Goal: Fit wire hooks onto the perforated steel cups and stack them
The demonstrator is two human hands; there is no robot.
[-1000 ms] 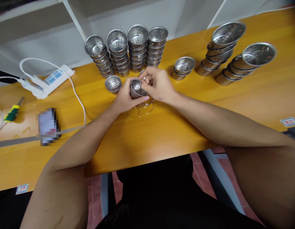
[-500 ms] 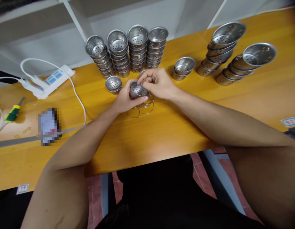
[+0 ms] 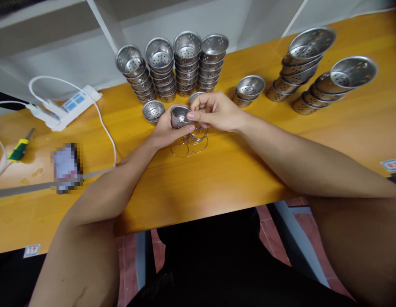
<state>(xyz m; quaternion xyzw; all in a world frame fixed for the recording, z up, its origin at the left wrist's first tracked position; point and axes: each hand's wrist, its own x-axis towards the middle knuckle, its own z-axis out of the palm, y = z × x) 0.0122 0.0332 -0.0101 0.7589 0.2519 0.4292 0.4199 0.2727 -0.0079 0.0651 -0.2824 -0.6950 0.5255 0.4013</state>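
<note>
A small perforated stainless-steel cup (image 3: 179,116) is held tilted above the table, its open mouth facing up. My left hand (image 3: 166,131) wraps round its left and near sides, with the thumb along the front. At the cup's right rim, my right hand (image 3: 215,111) is closed in a pinch, thumb against the edge; its fingertips are partly hidden. Thin wire rings (image 3: 196,137) lie on the table just below the cup. Left of my left hand stands a short stack of similar cups (image 3: 153,111). Another cup (image 3: 195,96) shows partly behind my right hand.
Tall stacks of perforated cups (image 3: 160,57) line the back. A short stack (image 3: 250,87) and two leaning stacks (image 3: 302,64) stand to the right. On the left are a power strip (image 3: 78,106) with white cables, a green-and-yellow-handled tool (image 3: 19,150) and a blurred-out phone-like object (image 3: 67,168).
My right hand's thumb and fingers have shifted from over the cup's mouth to its right rim. The cup has tipped slightly in my left hand, and the view has moved a little.
</note>
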